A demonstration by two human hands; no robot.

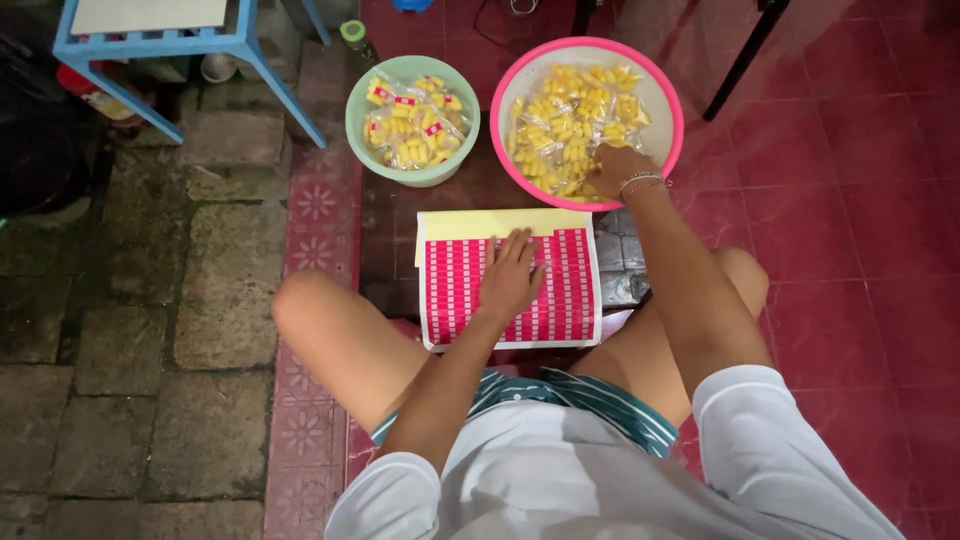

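Sitting cross-legged on the floor [860, 200], a person in a white shirt and striped shorts works over two basins. Left hand [510, 280]: palm down, fingers spread flat on the sticker sheet [455, 285], a sheet of small red-and-white labels in rows with a yellow strip along its far edge; grip apart, pressing, clamped on nothing. The sheet lies on the floor between the knees, directly in front of the body. Right hand [612, 170], with thin bracelets at the wrist, is inside the pink basin [668, 105], near its close rim, fingers curled down among the clear packets of yellow snacks [570, 120]; whether the grip has closed on a packet cannot be told, as the fingertips are buried in the pile. The pink basin stands on the floor just beyond the sheet's far right corner. Touching it on the left is the green basin [362, 130], smaller, holding similar packets that carry red-and-white labels [415, 125]. A blue stool [160, 40] stands near the far left, over rough paving stones [225, 290]; a dark table leg [745, 60] rises beyond the pink basin. The floor under the basins is red tile.
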